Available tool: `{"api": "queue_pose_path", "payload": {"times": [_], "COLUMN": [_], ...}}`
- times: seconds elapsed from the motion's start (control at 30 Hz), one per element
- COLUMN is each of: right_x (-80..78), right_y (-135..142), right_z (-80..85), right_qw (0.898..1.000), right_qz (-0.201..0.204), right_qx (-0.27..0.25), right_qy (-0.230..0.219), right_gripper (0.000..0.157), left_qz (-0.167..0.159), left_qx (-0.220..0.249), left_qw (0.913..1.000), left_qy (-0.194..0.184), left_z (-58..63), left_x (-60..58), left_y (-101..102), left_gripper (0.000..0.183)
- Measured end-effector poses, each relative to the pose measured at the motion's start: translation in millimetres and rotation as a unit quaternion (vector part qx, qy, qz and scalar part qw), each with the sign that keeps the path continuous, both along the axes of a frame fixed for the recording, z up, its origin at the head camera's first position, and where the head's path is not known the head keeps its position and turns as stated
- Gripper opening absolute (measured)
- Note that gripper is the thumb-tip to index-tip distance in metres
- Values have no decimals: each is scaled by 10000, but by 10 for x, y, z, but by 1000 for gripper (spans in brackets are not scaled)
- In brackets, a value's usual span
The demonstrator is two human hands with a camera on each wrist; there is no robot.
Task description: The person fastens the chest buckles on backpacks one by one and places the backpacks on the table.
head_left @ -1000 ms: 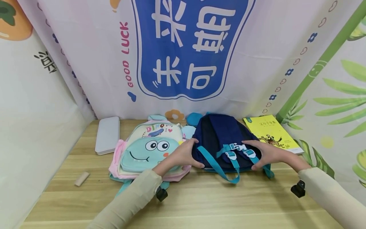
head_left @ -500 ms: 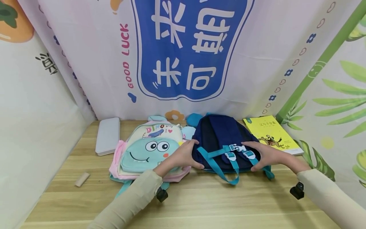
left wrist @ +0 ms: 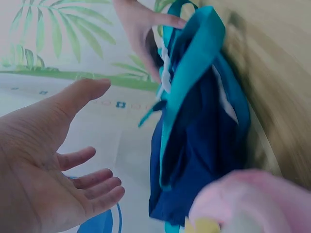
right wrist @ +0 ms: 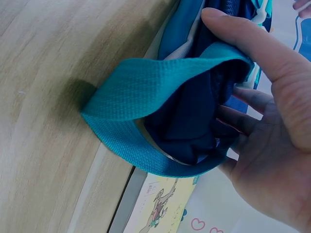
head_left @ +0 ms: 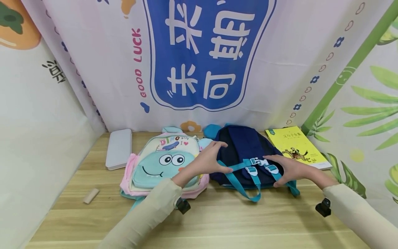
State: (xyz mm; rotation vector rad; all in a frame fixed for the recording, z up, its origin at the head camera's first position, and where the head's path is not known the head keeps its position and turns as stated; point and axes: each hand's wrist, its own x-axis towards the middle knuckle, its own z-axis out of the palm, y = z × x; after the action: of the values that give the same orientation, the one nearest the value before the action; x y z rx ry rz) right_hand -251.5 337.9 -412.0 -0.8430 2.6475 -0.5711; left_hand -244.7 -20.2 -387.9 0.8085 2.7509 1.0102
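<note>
The main change of the last moment concerns the left grip (head_left: 206, 162): before, it held the left side of the navy backpack (head_left: 245, 143), and now it has come away from there and hangs above this side, with its fingers (left wrist: 99, 180) parted and holding nothing. The right grip (head_left: 293, 169) stays in its place and holds the right end of the bag, with the thumb towards the person and the fingers farther away; how strongly it presses, I cannot tell. So the bag lies on the worktop (head_left: 217, 221) between the two grips, and for the work this means, as I judge, that it is now steadied from one side only. To the left of the left grip, partly covered by its wrist, lies the pink and mint backpack (head_left: 161, 169); just beyond the right grip is the yellow book (head_left: 298, 145). From the head view alone one could think that the left thumb touches the bag, because they overlap; the left wrist view shows background between them. The right wrist view shows a wide teal strap loop (right wrist: 126, 97) standing out beside the right fingers, which the head view mostly hides; but only the head view shows the whole white buckle (head_left: 259, 162), near the tips of these fingers.
</note>
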Motion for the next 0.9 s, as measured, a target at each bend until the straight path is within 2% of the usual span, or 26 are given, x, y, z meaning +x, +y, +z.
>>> {"api": "queue_pose_path", "payload": {"times": [0.2, 0.43, 0.57, 0.73, 0.9], "right_x": [6, -14, -15, -4, -6], "right_y": [-14, -28, -32, -33, -25], "right_z": [19, 11, 5, 7, -8], "right_qw": [10000, 10000, 10000, 10000, 10000], "right_qz": [6, 24, 27, 46, 34], "right_qx": [2, 21, 28, 10, -9], "right_qy": [-68, -61, -63, -63, -29], "right_gripper": [105, 105, 105, 105, 104], "left_qz": [-37, 9, 51, 200, 324], "left_qx": [463, 1185, 1486, 1468, 1099], "left_qw": [9987, 9924, 9886, 9890, 9934], "left_qy": [191, 345, 240, -15, 75], "left_z": [71, 14, -57, -185, -305], "left_x": [-9, -39, -38, -35, -53], "left_y": [299, 621, 767, 896, 973], "left_gripper": [76, 59, 53, 49, 46]}}
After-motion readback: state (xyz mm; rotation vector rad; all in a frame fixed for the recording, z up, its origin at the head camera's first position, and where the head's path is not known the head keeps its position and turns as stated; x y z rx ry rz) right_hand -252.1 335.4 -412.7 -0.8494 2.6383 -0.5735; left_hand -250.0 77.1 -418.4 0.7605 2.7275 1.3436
